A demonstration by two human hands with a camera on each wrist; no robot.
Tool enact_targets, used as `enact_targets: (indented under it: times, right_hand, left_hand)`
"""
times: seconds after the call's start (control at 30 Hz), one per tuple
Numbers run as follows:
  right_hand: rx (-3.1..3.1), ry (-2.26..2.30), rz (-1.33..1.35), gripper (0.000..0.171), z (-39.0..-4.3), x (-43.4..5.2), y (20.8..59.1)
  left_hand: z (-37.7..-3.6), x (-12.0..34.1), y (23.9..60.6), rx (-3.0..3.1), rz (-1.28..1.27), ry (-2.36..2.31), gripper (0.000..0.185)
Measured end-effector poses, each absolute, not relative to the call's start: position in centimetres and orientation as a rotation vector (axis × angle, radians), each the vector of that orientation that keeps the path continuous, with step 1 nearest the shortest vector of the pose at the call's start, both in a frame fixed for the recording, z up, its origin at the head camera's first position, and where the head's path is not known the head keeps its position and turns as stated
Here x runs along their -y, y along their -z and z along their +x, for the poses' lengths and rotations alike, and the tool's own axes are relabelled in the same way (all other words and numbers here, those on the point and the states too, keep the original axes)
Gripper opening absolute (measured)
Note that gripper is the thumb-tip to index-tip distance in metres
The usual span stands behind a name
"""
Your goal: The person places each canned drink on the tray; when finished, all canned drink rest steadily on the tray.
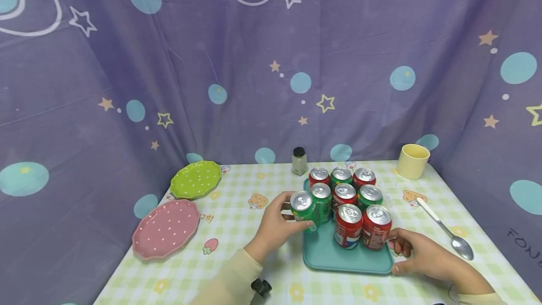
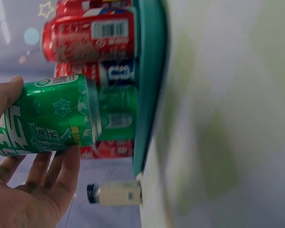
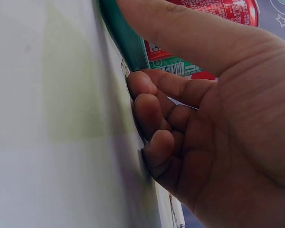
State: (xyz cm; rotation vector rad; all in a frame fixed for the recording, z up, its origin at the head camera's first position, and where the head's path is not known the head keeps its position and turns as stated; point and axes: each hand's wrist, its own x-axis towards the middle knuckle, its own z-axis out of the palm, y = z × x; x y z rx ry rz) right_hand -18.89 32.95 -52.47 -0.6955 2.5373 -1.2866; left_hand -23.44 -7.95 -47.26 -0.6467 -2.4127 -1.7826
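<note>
My left hand (image 1: 277,225) grips a green soda can (image 1: 302,206), thumb on the near side and fingers behind it. The can is raised above the left edge of the teal tray (image 1: 338,260), beside another green can (image 1: 322,204). In the left wrist view the held green can (image 2: 52,116) shows its printed side. Several red and green cans stand on the tray, among them two red cans (image 1: 348,229) in front. My right hand (image 1: 423,255) rests at the tray's right edge, fingers loosely bent on the cloth, thumb by the near corner.
A dark-lidded shaker (image 1: 299,163) stands behind the tray. Left lie a green dotted plate (image 1: 195,179) and a pink dotted plate (image 1: 166,228). A yellow cup (image 1: 412,161) stands back right, with a white-handled spoon (image 1: 446,229) before it. A purple curtain (image 1: 254,51) encloses the table.
</note>
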Motion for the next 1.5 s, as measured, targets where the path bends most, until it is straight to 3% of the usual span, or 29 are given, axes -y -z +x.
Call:
enact_targets:
  times: [0.53, 1.5]
  right_hand:
    - [-2.539, 1.280, -0.689, 0.069, -19.1, -32.9, 52.4]
    - [-2.526, 1.289, -0.668, 0.068, -19.1, -33.0, 52.5]
  left_hand:
    - [-22.6, 4.9, 48.7, 2.605, -0.579, 1.745, 0.066]
    - [-22.6, 4.2, 49.4, 2.591, -0.535, 1.705, 0.067]
